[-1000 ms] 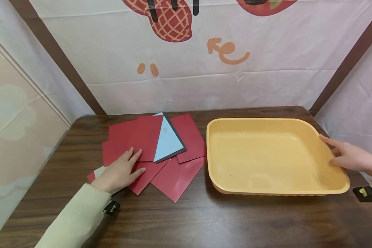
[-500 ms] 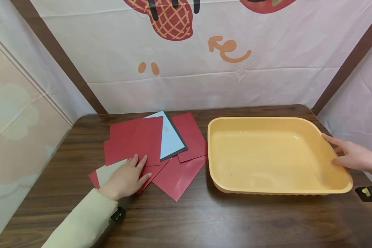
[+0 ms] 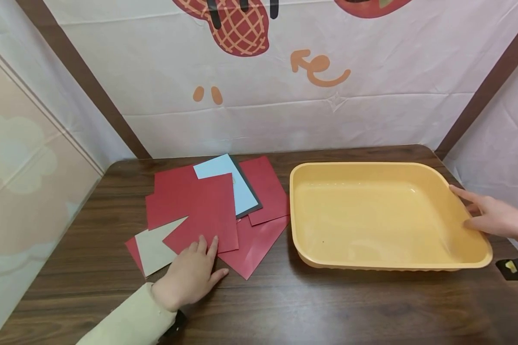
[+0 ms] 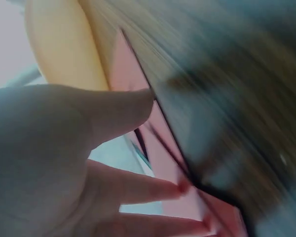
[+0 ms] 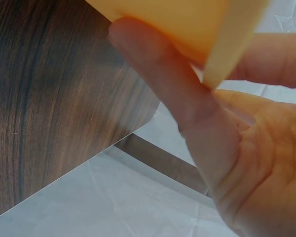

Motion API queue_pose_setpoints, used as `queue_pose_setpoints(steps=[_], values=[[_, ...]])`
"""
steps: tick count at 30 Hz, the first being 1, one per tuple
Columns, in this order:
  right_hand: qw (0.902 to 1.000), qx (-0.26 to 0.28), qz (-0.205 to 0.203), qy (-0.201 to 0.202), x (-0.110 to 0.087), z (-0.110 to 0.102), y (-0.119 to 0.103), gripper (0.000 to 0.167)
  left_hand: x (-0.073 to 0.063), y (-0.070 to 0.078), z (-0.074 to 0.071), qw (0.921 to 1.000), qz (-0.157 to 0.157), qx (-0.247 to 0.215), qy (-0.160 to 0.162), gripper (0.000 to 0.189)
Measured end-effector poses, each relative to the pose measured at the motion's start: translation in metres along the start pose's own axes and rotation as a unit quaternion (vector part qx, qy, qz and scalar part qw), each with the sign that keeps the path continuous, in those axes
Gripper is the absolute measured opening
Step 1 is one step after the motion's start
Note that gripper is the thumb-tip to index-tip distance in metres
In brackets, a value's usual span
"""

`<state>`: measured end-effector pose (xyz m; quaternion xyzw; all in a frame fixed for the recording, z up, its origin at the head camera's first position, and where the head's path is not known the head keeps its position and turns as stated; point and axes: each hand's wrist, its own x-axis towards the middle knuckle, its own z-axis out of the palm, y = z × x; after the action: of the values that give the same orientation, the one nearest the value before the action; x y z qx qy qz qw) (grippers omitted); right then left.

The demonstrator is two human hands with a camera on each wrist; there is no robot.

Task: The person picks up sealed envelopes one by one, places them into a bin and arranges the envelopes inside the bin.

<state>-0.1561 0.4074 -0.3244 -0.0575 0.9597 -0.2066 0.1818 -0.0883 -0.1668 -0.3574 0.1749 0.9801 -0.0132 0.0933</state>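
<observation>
Left hand (image 3: pixel 190 275), one: fingers extended and apart, tips resting on the uppermost red card (image 3: pixel 213 206), gripping nothing; whether the thumb touches a card edge cannot be told. Right hand (image 3: pixel 496 215), one: holding the right-hand wall of the yellow tray (image 3: pixel 371 218) between its digits. Uppermost red card: flat, left of the tray and apart from it, overlapping part of a pale blue card (image 3: pixel 241 191), itself left of the tray. Other red cards (image 3: pixel 265 189), several: fanned left of the tray, the nearest close against its side. Grey-white card (image 3: pixel 157 247), one: farther left of the tray. Tray: holds no card; stands on a dark wooden table (image 3: pixel 328 311). Step in hand, by judgement: separating one card from the heap, tray steadied. Next move, by judgement: thumb beneath the card's near edge, a light pinch, fingertips kept off the cards below.
</observation>
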Motion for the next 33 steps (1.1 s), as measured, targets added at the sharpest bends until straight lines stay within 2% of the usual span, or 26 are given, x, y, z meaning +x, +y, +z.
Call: queue_pose_setpoints(steps=[8,15,20,23,28,30,33], values=[[0.9999,0.011,0.010,-0.003,0.002,0.001,0.005,0.090,-0.009,0.012,-0.004,0.9987,0.010,-0.026,-0.043,0.073],[0.9999,0.011,0.008,-0.003,0.003,0.002,0.006,0.090,-0.012,0.013,-0.004,0.9987,0.018,-0.024,-0.041,0.073],[1.0000,0.000,0.007,0.001,0.001,0.002,0.004,0.089,-0.008,0.005,-0.016,0.9979,0.032,-0.035,-0.045,0.068],[0.9999,-0.005,0.013,-0.002,0.001,0.001,0.003,0.087,-0.003,-0.001,-0.031,0.9984,0.043,-0.026,-0.027,0.065],[0.9998,-0.007,0.018,-0.005,0.001,0.000,0.003,0.088,0.013,-0.019,-0.055,0.9959,0.084,0.002,0.034,0.070],[0.9998,-0.008,0.020,-0.004,0.002,0.000,0.003,0.087,0.022,-0.027,-0.061,0.9928,0.112,0.002,0.043,0.075],[0.9998,-0.010,0.020,-0.003,0.001,0.001,0.003,0.087,0.034,-0.040,-0.065,0.9879,0.151,0.002,0.033,0.082]])
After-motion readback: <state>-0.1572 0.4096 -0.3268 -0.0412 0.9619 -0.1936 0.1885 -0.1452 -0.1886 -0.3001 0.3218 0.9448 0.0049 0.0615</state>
